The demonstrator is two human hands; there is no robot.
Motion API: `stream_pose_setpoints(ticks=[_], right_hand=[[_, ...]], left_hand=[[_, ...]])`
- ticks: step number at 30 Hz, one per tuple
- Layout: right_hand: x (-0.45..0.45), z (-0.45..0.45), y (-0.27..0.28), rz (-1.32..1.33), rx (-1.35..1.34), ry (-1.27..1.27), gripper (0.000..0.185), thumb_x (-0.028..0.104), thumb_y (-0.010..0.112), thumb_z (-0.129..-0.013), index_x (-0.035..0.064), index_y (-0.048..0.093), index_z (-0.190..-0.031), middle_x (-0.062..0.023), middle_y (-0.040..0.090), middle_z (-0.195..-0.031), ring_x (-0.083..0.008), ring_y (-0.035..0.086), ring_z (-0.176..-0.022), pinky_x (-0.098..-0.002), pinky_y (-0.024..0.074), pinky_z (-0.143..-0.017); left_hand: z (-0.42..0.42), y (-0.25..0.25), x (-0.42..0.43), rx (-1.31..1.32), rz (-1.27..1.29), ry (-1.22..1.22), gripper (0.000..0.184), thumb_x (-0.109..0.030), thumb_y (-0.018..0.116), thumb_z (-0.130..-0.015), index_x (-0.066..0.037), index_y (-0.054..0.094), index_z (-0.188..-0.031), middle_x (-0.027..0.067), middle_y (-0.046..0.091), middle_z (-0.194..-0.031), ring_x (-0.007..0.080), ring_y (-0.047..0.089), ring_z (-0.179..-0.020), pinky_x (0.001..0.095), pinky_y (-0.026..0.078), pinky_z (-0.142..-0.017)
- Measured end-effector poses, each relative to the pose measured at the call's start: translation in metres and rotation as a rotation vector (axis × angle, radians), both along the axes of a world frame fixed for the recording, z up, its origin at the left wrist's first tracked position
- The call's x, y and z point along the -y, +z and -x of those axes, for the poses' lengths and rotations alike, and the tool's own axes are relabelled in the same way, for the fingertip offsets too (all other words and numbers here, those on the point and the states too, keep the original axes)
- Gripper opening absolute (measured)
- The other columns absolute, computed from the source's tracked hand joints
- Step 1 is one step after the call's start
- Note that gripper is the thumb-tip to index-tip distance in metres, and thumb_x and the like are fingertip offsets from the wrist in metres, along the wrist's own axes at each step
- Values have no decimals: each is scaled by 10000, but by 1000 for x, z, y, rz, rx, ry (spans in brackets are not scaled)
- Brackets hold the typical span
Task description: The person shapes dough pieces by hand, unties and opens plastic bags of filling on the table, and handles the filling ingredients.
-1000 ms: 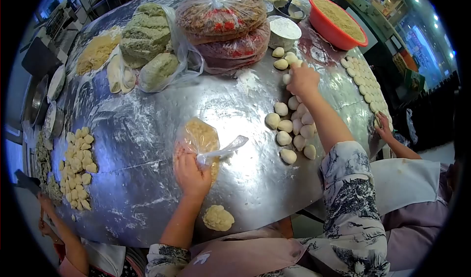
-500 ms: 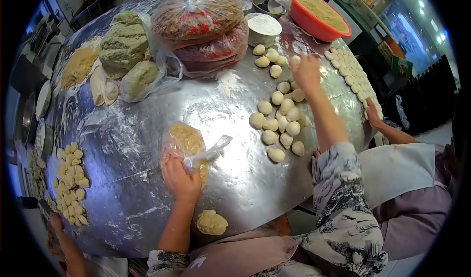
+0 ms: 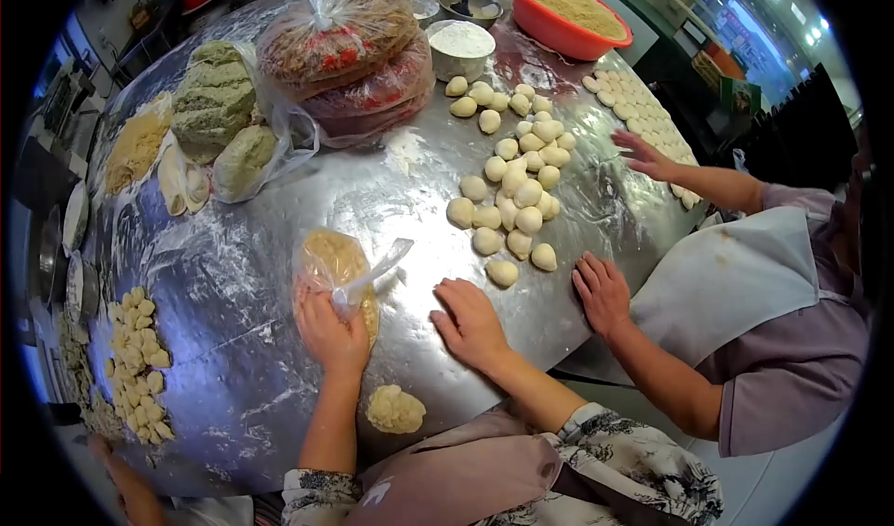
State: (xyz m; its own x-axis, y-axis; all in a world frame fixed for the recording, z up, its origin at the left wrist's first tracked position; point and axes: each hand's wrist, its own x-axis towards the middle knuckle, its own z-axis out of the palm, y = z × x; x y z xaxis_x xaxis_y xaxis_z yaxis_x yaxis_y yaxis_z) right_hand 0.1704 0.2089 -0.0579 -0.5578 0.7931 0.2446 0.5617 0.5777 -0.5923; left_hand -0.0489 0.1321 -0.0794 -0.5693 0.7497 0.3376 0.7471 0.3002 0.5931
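Observation:
My left hand (image 3: 331,332) is closed round the near side of a clear plastic bag (image 3: 337,261) of yellowish, crumbly filling, and its twisted end points right. Part of the bag is hidden behind my fingers. My right hand (image 3: 468,323) is low over the metal table (image 3: 270,340), fingers apart and nothing in it. Nearest beyond it is a cluster of pale, round dough balls (image 3: 527,194). A rough lump of yellowish filling (image 3: 396,409) lies by the table's front edge, between my forearms.
A co-worker's two hands (image 3: 603,293) (image 3: 646,158) are on the right, beside rows of flattened dough pieces (image 3: 643,112). Small dough pieces (image 3: 138,368) lie left. Behind are green dough (image 3: 212,102), large filled bags (image 3: 377,60), a flour bowl (image 3: 461,49) and a red basin (image 3: 570,23).
My right hand has come back from the far dough balls towards my body, and more balls now lie there. The co-worker's hands have moved inward over the table. My left hand stays on the bag.

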Motion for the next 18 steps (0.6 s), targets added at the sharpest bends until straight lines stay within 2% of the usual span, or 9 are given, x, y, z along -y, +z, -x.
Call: stream_pose_setpoints(ticks=[2,7,11,12,13,14,15,17,18], right_hand=[[-9,0,2,-105,135,99,484,277,689,-884,62,574,-1302,-196,558,-1338,-400,509,-1249,-470,405,-1061],[-82,-3,-6,-66,186,160,563,336,665,-890,55,528,-1358,-186,494,-1432,-381,473,-1307,-446,390,-1088],[-114,-5,9,37,268,23,585,365,631,-910,86,477,-1400,-179,478,-1453,-373,472,-1317,-457,403,-1072],[-127,-8,10,-121,400,-84,586,405,592,-929,95,468,-1411,-184,459,-1472,-384,452,-1330,-464,363,-1103],[-147,-16,6,48,523,-239,585,472,514,-961,104,466,-1413,-191,448,-1481,-380,404,-1370,-463,305,-1140],[-171,-16,28,464,634,-427,588,512,427,-991,111,457,-1420,-198,470,-1464,-390,426,-1355,-465,294,-1146],[-201,-49,-15,45,393,-397,560,490,402,-1008,102,470,-1407,-207,532,-1397,-399,511,-1274,-468,354,-1103],[-228,-67,-9,66,195,-252,486,431,463,-997,76,542,-1318,-215,611,-1266,-389,583,-1162,-454,451,-986],[-229,-60,8,120,314,-256,460,410,496,-984,52,558,-1264,-223,625,-1220,-396,598,-1113,-466,466,-942]], left_hand=[[-3,10,2,131,114,15,365,-225,666,-813,-11,555,-1087,230,552,-1245,467,460,-1258,549,354,-1073],[-1,2,-1,-87,-99,5,320,-187,669,-798,-14,545,-1037,226,563,-1105,471,498,-1113,537,393,-976],[1,3,1,-50,-67,-8,323,-178,679,-790,-11,545,-1032,223,562,-1073,476,506,-1074,534,406,-941],[0,6,2,-47,-58,-9,326,-180,682,-790,-9,547,-1032,221,560,-1065,475,507,-1071,534,407,-937],[-2,11,2,-45,-50,-10,329,-183,685,-789,-8,549,-1033,220,559,-1057,475,508,-1068,535,409,-932],[-1,14,1,-42,-46,-11,332,-185,688,-789,-6,551,-1033,219,557,-1049,474,509,-1065,535,411,-928],[2,13,1,-42,-43,-10,333,-187,690,-789,-3,551,-1030,218,556,-1044,471,510,-1064,535,412,-925],[2,8,1,-31,-34,-16,336,-191,694,-789,3,551,-1023,215,553,-1034,466,513,-1062,536,415,-920],[0,8,-2,-62,-50,-15,332,-190,681,-779,-3,556,-1022,203,552,-1018,445,517,-1022,526,417,-891]])
